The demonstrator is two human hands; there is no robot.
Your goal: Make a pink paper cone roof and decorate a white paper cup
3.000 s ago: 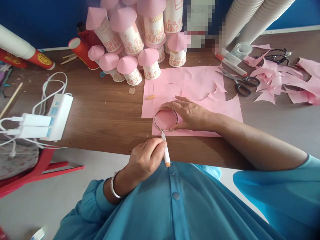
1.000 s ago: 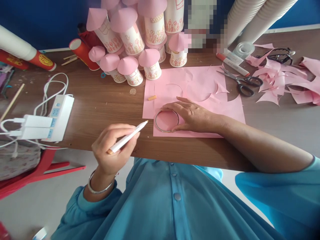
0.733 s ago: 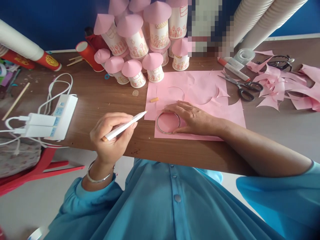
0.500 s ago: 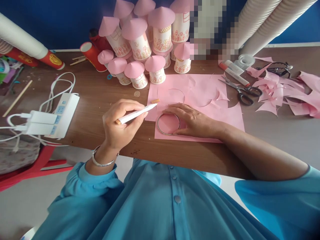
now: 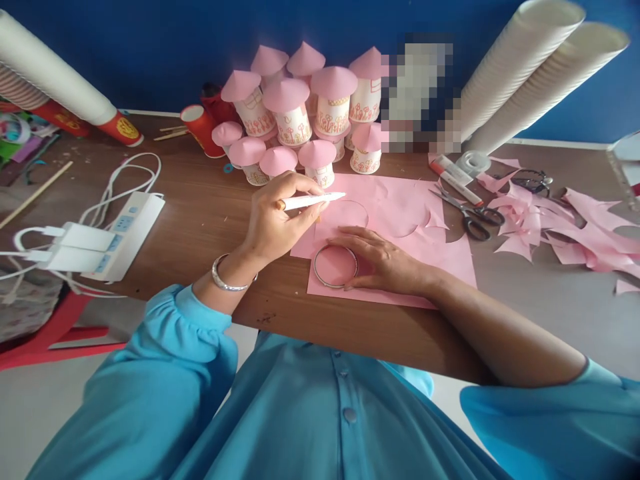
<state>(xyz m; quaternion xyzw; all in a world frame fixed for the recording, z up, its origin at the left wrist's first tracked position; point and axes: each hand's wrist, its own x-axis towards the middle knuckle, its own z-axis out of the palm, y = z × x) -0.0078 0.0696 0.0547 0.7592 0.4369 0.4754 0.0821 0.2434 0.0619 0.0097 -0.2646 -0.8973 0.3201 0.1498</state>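
A white marker pen (image 5: 306, 201) with a tan end is pinched in my left hand (image 5: 277, 220), its tip pointing right above pink paper (image 5: 400, 287). Round a thin metal bangle (image 5: 321, 283) lying flat on the paper, my right hand (image 5: 385, 260) has its fingers at the upper rim and its thumb at the lower rim. Behind the bangle, circle outlines show on the sheet. A silver bracelet (image 5: 227, 287) circles my left wrist.
Paper-cup houses (image 5: 293, 127) with pink cone roofs stand behind the sheet. Scissors (image 5: 475, 217), a glue stick (image 5: 453, 170), a tape roll (image 5: 474, 162) and pink scraps (image 5: 530, 213) lie right. A power strip (image 5: 131, 227) with cables sits left. Stacked white cups (image 5: 520, 73) lean at the back.
My left hand has moved right and farther in over the paper with the marker pen. My right hand stays at the bangle. The view has tilted up.
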